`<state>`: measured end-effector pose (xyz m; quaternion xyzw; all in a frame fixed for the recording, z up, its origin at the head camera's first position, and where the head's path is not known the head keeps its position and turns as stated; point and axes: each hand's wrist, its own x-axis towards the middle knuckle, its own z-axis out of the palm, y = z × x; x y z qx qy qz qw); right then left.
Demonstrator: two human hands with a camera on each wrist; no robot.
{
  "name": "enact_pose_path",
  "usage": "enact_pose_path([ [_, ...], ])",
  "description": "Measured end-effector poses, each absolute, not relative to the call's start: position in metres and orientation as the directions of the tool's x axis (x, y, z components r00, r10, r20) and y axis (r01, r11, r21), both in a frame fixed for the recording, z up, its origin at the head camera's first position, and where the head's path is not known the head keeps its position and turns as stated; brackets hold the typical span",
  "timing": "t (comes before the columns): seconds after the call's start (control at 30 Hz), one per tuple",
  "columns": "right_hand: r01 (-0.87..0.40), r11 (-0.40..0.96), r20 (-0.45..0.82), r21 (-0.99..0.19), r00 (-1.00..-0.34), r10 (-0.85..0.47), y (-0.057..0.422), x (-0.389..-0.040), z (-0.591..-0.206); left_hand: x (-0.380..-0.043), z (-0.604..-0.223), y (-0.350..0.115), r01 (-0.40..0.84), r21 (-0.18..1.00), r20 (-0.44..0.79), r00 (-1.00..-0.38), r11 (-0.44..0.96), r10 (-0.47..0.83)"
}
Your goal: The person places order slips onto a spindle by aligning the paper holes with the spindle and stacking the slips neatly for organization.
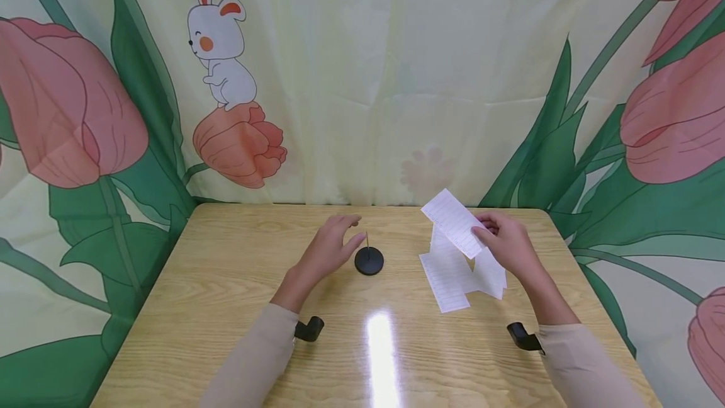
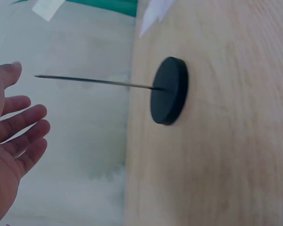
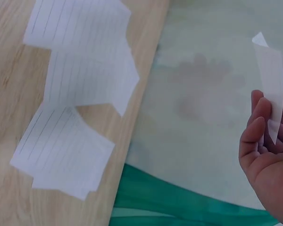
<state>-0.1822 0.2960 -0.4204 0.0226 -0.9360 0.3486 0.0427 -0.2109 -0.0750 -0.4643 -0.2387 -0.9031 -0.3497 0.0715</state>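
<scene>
A lined slip of paper [image 1: 453, 222] is pinched between thumb and fingers of my right hand [image 1: 504, 241], raised over a loose spread of similar lined slips [image 1: 447, 279]. In the right wrist view that held slip [image 3: 272, 77] appears nearly edge-on, while the spread slips [image 3: 66, 146] lie overlapping on the table. A receipt spike with a round black base [image 1: 369, 261] stands upright left of the papers. My left hand [image 1: 330, 247] hovers beside the spike, fingers apart and holding nothing. The left wrist view shows the thin pointed metal rod [image 2: 94, 82] bare, its tip near the left hand [image 2: 14, 132].
A wooden table [image 1: 238, 269] carries everything. Behind it hangs a curtain [image 1: 351, 80] printed with tulips and a rabbit, close to the table's back edge. Black wrist mounts [image 1: 309, 328] sit at both cuffs.
</scene>
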Motion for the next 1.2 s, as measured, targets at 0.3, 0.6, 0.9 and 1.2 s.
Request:
enact_pose_path([
  [0.3,-0.154,0.739,0.122,-0.655,-0.988,-0.098,0.275,-0.184,-0.416,-0.220,-0.439,-0.062,0.518,0.655,0.372,-0.855,0.549,0.362],
  [0.6,-0.223,0.701,0.150,-0.677,-0.975,-0.166,0.251,-0.186,-0.409,-0.226,-0.429,-0.050,0.497,0.746,0.379,-0.864,0.443,0.332],
  [0.9,-0.242,0.678,0.145,-0.694,-0.970,-0.198,0.233,-0.187,-0.408,-0.226,-0.425,-0.045,0.444,0.799,0.347,-0.891,0.405,0.294],
  [1.2,-0.234,0.656,0.134,-0.718,-0.971,-0.200,0.221,-0.187,-0.412,-0.224,-0.427,-0.046,0.354,0.862,0.265,-0.925,0.362,0.272],
])
